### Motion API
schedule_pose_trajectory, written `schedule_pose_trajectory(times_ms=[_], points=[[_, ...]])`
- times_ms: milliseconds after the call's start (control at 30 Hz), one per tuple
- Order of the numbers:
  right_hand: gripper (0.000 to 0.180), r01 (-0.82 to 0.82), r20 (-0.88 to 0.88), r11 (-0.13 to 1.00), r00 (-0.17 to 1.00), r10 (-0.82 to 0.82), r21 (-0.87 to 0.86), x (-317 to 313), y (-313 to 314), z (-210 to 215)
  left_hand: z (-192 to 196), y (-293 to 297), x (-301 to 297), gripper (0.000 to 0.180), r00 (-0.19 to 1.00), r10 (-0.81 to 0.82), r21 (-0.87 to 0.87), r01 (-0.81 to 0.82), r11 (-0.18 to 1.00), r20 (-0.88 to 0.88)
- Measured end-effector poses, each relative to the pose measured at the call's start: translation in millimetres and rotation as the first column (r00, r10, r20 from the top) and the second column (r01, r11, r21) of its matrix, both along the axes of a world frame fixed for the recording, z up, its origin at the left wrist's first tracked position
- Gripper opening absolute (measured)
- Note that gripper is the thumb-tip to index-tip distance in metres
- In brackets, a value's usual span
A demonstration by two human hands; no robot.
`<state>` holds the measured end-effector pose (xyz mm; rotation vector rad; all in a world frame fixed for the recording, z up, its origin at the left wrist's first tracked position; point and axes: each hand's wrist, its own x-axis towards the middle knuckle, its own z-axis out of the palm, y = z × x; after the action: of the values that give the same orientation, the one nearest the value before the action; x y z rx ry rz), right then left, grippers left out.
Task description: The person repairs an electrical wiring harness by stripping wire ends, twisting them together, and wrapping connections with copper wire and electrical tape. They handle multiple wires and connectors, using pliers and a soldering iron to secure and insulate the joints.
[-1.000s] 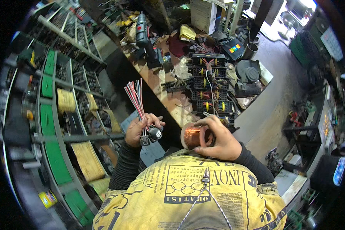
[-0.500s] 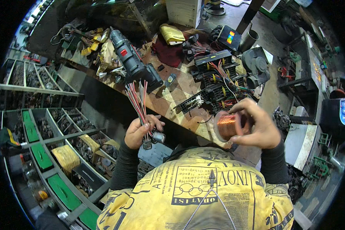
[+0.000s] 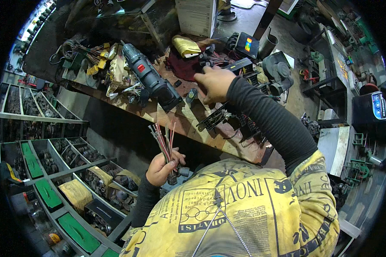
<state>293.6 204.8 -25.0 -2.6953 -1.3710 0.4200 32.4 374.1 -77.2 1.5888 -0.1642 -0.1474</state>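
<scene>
My left hand [image 3: 164,167] is closed around a bundle of wires [image 3: 162,140], red, white and dark, whose loose ends fan upward. Dark plug connectors [image 3: 173,178] hang from the bundle below my fingers. My right hand [image 3: 216,85] reaches over the bench with fingers bent downward, beside the dark red cloth [image 3: 182,64] and a small grey oval part [image 3: 191,95]. The back of that hand hides whatever lies under it, so I cannot tell whether it holds anything. No copper wire spool shows.
A grey heat gun-like power tool [image 3: 148,77] lies on the wooden bench [image 3: 182,122]. Black connector housings [image 3: 216,118] with wires lie partly under my right arm. A grey blower-like part [image 3: 277,70] stands at the right. Compartment shelves [image 3: 51,160] full of metal parts stand at the left.
My right hand has moved away from my body, up and left over the bench. The copper wire spool it held is out of sight. My left hand still grips the wires, slightly lower.
</scene>
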Motion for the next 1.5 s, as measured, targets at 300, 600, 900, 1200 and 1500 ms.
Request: schedule_pose_trajectory(times_ms=[300, 600, 900, 1200, 1500], points=[[0.064, -0.049, 0.114, 0.999, 0.992, 0.05, -0.012, -15.5, -2.4, -26.6, -1.3, 1.0, -0.5, 0.024, 1.0, 0.002, -0.011, -0.003, 1.0, -0.025], [0.061, 0.098, -0.002, 0.904, 0.994, -0.107, 0.417, -18.6, -60.4, 13.8, 9.3, -20.9, 51.9, 0.02, 0.993, -0.116, 0.001, 0.116, 0.993, -0.013], [0.03, 0.435, -0.357, -0.041, 0.676, -0.645, 0.899, -131.0, -382.6, 115.2, 37.9, -58.0, 81.4, 0.028, 0.986, -0.116, -0.032, 0.113, 0.993, -0.117], [0.019, -0.155, -0.597, -0.581, -0.09, -0.797, 0.799, -399.2, -730.9, 37.7, 25.2, -198.9, 112.9, 0.037, 0.97, -0.242, 0.45, 0.2, 0.87, 0.037], [0.015, -0.426, -0.435, -0.193, -0.597, -0.674, 0.884, -614.9, -995.5, 32.3, -17.9, -354.8, 86.7, 0.039, 0.985, -0.172, 0.68, 0.137, 0.72, -0.016]])
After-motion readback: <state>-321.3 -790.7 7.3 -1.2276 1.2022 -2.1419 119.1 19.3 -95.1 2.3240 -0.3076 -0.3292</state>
